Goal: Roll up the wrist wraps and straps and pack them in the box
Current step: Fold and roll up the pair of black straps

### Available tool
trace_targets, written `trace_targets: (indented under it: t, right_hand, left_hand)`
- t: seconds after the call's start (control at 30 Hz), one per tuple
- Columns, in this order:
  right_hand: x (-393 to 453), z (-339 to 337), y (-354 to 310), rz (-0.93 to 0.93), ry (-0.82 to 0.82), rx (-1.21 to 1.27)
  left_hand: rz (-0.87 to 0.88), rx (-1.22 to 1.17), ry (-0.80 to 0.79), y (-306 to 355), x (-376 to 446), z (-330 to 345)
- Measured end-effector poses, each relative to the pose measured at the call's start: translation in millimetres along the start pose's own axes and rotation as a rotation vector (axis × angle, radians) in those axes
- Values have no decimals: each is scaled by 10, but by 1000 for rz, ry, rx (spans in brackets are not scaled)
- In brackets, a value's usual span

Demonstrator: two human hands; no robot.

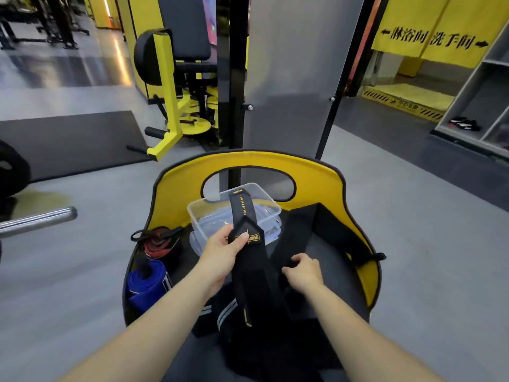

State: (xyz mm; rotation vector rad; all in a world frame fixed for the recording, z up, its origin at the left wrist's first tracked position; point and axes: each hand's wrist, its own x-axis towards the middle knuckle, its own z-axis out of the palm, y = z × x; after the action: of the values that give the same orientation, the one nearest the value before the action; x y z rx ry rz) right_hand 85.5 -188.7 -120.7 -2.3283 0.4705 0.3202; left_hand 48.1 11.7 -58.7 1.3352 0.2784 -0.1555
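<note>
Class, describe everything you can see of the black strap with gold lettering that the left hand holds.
The black strap looks like woven fabric, long and flat, not rolled. Gold lettering runs along its upper part, and a pointed tab carries a gold label. The left hand pinches it at that tab. Its top end lies over the clear plastic box; its lower end hangs toward the person.

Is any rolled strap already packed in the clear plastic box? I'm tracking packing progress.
No, the clear plastic box holds no rolled strap; the black lifting strap gripped by the left hand only crosses above it.
</note>
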Motion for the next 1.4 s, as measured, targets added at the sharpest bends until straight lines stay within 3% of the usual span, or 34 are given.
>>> trace_targets:
  t: [0.17, 0.3, 0.57, 0.97, 1.4]
  right_hand:
    - [92, 127, -62, 32, 41, 18]
    - [22, 28, -84, -105, 31, 156]
    - [-458, -860, -574, -310, -50, 547]
    - [-1970, -2065, -1072, -578, 349, 326]
    - [-3289, -2487, -1321, -513, 279, 358]
  left_hand:
    - [-38, 19, 11, -165, 87, -95]
    - [-38, 9, 8, -110, 41, -125]
    - [49, -49, -36, 400, -386, 19]
    - [195, -66, -46, 1357, -1725, 245]
    - [329, -254, -7, 2171, -2896, 120]
